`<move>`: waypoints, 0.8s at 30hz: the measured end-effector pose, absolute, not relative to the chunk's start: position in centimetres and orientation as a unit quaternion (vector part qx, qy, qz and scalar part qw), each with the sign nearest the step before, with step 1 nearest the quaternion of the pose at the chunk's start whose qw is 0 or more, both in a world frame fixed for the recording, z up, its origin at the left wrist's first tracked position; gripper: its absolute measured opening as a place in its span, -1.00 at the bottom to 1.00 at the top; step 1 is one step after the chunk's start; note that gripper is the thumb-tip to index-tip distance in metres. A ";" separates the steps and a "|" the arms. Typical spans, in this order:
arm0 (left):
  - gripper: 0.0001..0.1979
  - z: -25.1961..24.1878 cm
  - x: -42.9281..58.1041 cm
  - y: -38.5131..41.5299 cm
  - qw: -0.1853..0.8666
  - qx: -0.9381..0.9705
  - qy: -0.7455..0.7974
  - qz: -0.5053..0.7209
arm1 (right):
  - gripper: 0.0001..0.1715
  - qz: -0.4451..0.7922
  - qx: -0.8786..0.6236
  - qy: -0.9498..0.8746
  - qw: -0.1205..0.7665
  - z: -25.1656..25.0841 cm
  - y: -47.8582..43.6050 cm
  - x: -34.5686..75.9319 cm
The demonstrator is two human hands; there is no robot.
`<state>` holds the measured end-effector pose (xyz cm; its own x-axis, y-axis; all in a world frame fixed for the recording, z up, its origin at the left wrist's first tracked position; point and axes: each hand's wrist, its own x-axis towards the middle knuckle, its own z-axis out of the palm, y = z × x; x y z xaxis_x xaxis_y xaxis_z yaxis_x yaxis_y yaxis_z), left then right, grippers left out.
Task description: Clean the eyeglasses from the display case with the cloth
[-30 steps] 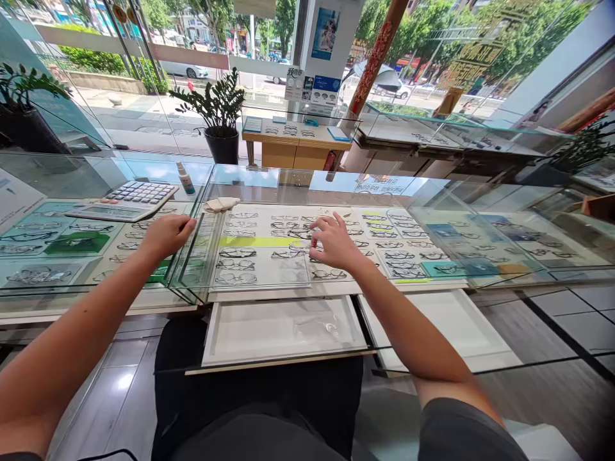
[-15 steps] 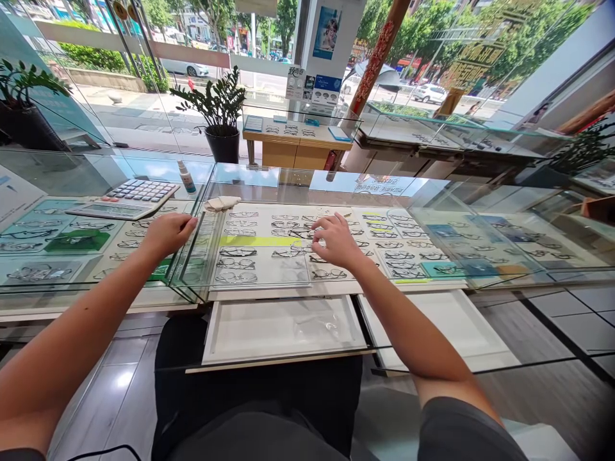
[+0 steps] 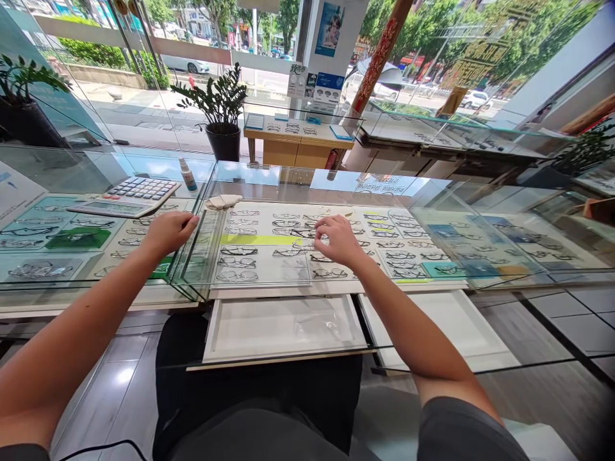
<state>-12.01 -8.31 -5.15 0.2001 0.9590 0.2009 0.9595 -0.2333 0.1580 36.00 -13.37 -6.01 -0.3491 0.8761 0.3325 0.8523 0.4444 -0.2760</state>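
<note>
My right hand [image 3: 339, 240] is over the middle of the glass display counter [image 3: 262, 192], its fingers curled together at one end of a dark-framed pair of eyeglasses [image 3: 303, 234]. The fingers partly hide that frame. Under the glass, rows of eyeglasses [image 3: 236, 262] lie on white trays around the hand. My left hand [image 3: 170, 232] is closed in a loose fist above the counter's left section, near the glass joint, and nothing shows in it. A crumpled beige cloth [image 3: 223, 202] lies just beyond it to the right.
A calculator [image 3: 132, 195] and a small spray bottle [image 3: 187, 175] stand on the left glass top. Below the counter, a white drawer [image 3: 259, 330] is pulled out with clear plastic in it; another drawer [image 3: 446, 326] is open to the right. A potted plant [image 3: 223, 128] stands beyond.
My right hand's fingers have drawn closer together at the dark eyeglasses, having been more spread before. My left hand has hardly moved.
</note>
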 end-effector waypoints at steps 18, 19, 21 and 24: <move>-0.36 -7.6 -12.9 -6.5 0.035 -0.768 -0.623 -0.145 | -0.88 0.175 -0.286 -0.939 0.077 -13.9 -22.4 23.7; -0.30 -7.7 -12.9 -6.4 0.024 -0.765 -0.629 -0.136 | -0.87 0.164 -0.311 -0.934 0.063 -15.0 -21.3 23.7; -0.21 -7.8 -12.9 -6.1 0.002 -0.758 -0.643 -0.111 | -0.87 0.128 -0.342 -0.930 0.039 -16.6 -18.6 24.1; -0.14 -8.1 -12.9 -5.6 -0.022 -0.750 -0.657 -0.071 | -0.86 0.074 -0.421 -0.903 0.052 -17.9 -13.9 25.4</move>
